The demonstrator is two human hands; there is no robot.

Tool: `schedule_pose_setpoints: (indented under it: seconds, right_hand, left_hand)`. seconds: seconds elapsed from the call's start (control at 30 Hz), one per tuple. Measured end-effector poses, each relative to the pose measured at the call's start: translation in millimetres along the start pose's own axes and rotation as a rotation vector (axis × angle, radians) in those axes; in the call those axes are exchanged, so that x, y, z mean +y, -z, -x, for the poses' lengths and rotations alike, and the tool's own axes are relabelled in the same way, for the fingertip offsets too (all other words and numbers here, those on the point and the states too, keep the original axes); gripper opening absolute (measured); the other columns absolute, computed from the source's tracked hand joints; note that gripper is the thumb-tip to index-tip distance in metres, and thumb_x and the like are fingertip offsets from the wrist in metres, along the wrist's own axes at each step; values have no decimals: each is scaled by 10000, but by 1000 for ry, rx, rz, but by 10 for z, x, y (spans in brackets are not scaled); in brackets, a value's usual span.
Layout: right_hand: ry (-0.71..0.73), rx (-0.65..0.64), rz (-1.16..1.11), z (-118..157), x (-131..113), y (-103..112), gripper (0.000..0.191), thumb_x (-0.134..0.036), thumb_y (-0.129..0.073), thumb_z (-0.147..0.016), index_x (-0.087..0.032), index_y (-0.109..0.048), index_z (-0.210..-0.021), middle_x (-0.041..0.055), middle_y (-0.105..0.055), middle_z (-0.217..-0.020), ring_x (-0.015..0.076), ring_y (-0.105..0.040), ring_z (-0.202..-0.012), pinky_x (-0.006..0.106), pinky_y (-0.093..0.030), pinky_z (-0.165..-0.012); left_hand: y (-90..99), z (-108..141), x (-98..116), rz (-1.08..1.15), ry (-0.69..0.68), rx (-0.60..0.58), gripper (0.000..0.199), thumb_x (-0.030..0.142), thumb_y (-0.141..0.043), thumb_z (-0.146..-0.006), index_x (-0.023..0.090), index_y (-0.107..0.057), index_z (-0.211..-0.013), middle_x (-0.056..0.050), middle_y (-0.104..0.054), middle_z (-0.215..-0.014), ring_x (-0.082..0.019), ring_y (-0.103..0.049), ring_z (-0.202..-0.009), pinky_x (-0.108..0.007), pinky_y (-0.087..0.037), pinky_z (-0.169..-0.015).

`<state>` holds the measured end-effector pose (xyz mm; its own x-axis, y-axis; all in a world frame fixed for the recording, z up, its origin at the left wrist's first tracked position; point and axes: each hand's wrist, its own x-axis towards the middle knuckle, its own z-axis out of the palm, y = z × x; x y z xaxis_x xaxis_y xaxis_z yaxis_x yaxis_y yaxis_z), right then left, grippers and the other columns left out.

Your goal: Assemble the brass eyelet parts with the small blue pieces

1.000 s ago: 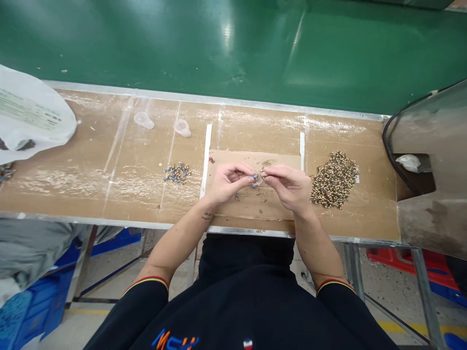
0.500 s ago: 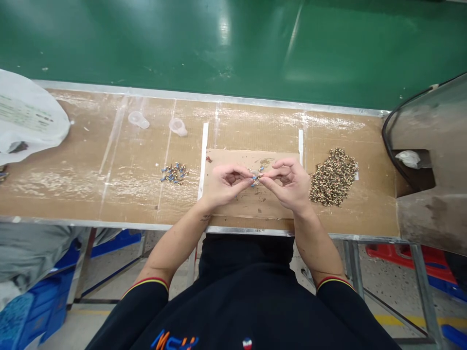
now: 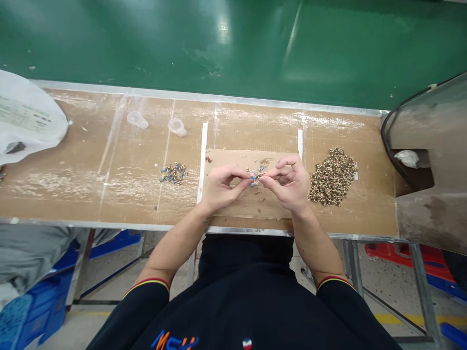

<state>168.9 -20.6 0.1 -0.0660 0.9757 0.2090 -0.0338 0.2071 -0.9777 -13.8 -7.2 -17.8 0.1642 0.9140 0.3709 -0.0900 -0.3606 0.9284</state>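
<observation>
Over a cardboard sheet (image 3: 251, 209) my two hands meet, fingertips almost touching. My left hand (image 3: 228, 185) pinches a small blue-and-metal part (image 3: 253, 178) between thumb and forefinger. Facing it, my right hand (image 3: 288, 182) is closed in a pinch on a tiny dark piece (image 3: 263, 175), too small to name. A few similar blue parts lie on the sheet just under the fingertips. Left of the sheet is a small heap of blue-and-brass parts (image 3: 174, 173). To the right spreads a large pile of small brass-coloured parts (image 3: 332, 177).
Two clear plastic scoops or cups (image 3: 137, 119) lie at the back left. A white plastic bag (image 3: 29, 116) covers the far left end. On the right stands a metal housing (image 3: 438, 141) with a black cable. A green surface (image 3: 233, 53) runs behind the bench.
Both hands stay in nearly the same place, fingertips together. The right forefinger and the other right fingers have shifted slightly; the camera view has moved a little.
</observation>
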Motion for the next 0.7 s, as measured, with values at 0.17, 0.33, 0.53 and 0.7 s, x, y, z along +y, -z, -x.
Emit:
schedule_pose_setpoints:
  seconds: [0.17,0.33,0.53,0.7]
  right_hand:
    - [-6,-11,21,-2,-6,2,439,-472,-817,-827,-277,-444,-948,-39,-776,-752,158,-765,-665,266,-664,-626]
    - [28,-32,40,-1,-12,25,394,-404,-812,-841,-271,-459,-954,-42,-772,-758,162,-781,-713,265,-663,-650]
    - [75,-63,85,8,-1,59,368,-279,-829,-829,-265,-484,-955,-36,-783,-794,161,-793,-752,240,-655,-664]
    - [84,-109,113,9,-19,95,372,-277,-848,-823,-259,-497,-946,-29,-783,-809,161,-793,-766,230,-649,-659]
  left_hand:
    - [3,-5,14,-23,-16,-8,75,277,-804,-856,211,-773,-843,-55,-798,-829,-161,-754,-752,-283,-617,-709]
    - [5,-18,26,-12,-49,-25,55,248,-799,-856,208,-768,-832,-52,-796,-813,-155,-751,-731,-271,-608,-695]
    - [19,-17,26,-40,-6,-71,98,281,-791,-858,201,-759,-812,-62,-795,-804,-164,-749,-735,-281,-609,-688]
    - [58,-14,28,-106,-67,-142,33,209,-747,-887,198,-757,-859,-59,-799,-829,-162,-759,-761,-268,-601,-705]
